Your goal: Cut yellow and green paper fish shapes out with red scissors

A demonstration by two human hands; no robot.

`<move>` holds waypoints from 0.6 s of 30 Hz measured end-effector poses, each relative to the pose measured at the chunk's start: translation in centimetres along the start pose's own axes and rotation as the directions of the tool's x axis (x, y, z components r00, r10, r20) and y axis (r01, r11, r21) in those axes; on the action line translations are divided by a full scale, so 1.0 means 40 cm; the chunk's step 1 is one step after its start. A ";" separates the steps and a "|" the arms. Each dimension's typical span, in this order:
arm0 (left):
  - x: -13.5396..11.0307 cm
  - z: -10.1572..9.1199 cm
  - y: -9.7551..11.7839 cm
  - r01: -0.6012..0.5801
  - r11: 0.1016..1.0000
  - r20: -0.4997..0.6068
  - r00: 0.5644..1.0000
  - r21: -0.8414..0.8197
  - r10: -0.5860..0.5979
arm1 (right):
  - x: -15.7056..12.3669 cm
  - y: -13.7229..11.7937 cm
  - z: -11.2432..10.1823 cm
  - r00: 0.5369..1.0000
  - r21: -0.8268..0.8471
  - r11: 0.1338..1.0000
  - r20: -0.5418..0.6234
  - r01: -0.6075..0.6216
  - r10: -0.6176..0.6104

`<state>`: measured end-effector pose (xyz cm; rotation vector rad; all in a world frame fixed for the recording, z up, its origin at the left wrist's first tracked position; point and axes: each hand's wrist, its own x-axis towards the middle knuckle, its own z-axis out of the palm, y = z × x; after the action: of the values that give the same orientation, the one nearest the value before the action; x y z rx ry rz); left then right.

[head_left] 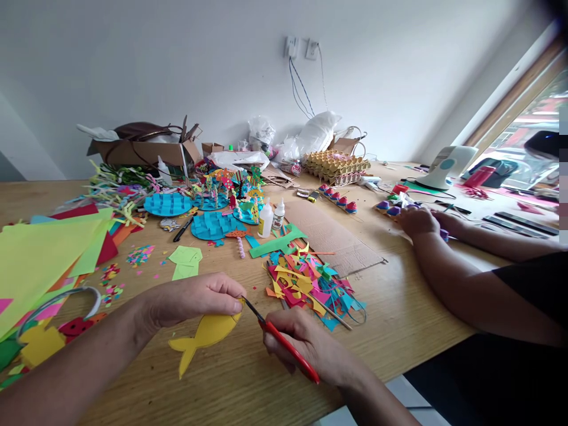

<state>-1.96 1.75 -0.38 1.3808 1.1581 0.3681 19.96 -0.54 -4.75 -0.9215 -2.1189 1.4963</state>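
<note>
Pinched between the thumb and fingers of my left hand is a yellow paper fish, its forked tail pointing left and down over the table. My right hand is closed around scissors with red handles. The tips of the blades meet the head end of the fish, close to my left fingertips. Just beyond my right hand lies a heap of colourful paper scraps. A light green paper piece rests behind my left hand.
Two glue bottles stand past the scraps, beside blue card bases with decorations. Brown cardboard lies to their right. Stacked coloured paper covers the left side. At right, another person's hands work on a painted egg-carton strip.
</note>
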 end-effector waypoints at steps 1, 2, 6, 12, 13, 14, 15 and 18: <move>0.001 0.001 -0.001 0.012 1.000 -0.003 1.000 0.007 -0.012 | 0.001 -0.001 0.001 1.000 -0.007 1.000 -0.007 0.003 -0.003; 0.001 0.002 -0.003 0.022 1.000 -0.004 1.000 0.015 -0.022 | 0.001 -0.001 0.002 1.000 -0.017 1.000 -0.021 0.003 -0.004; 0.006 0.000 -0.009 0.035 0.997 0.024 0.999 0.075 -0.037 | 0.000 -0.004 0.005 0.998 -0.049 0.999 -0.057 -0.012 0.009; 0.014 -0.007 -0.014 0.047 0.972 0.054 0.997 0.229 -0.061 | -0.004 0.000 0.006 0.998 -0.066 0.998 -0.069 -0.010 0.006; 0.015 -0.007 -0.015 0.044 0.970 0.056 0.997 0.238 -0.058 | -0.004 0.002 0.006 0.997 -0.073 0.997 -0.074 -0.008 0.002; 0.015 -0.006 -0.017 0.041 0.970 0.054 0.997 0.239 -0.055 | -0.004 0.003 0.006 0.997 -0.083 0.997 -0.078 -0.002 -0.005; 0.016 -0.006 -0.018 0.039 0.971 0.051 0.997 0.236 -0.053 | -0.004 0.005 0.006 0.997 -0.095 0.995 -0.082 0.007 -0.015; 0.017 -0.005 -0.023 0.043 0.972 0.041 0.998 0.229 -0.053 | -0.003 0.007 0.006 0.996 -0.102 0.995 -0.084 0.020 -0.028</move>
<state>-2.19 2.17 -1.42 1.5489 1.2212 0.1702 20.00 -0.72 -5.09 -0.9740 -2.1529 1.3247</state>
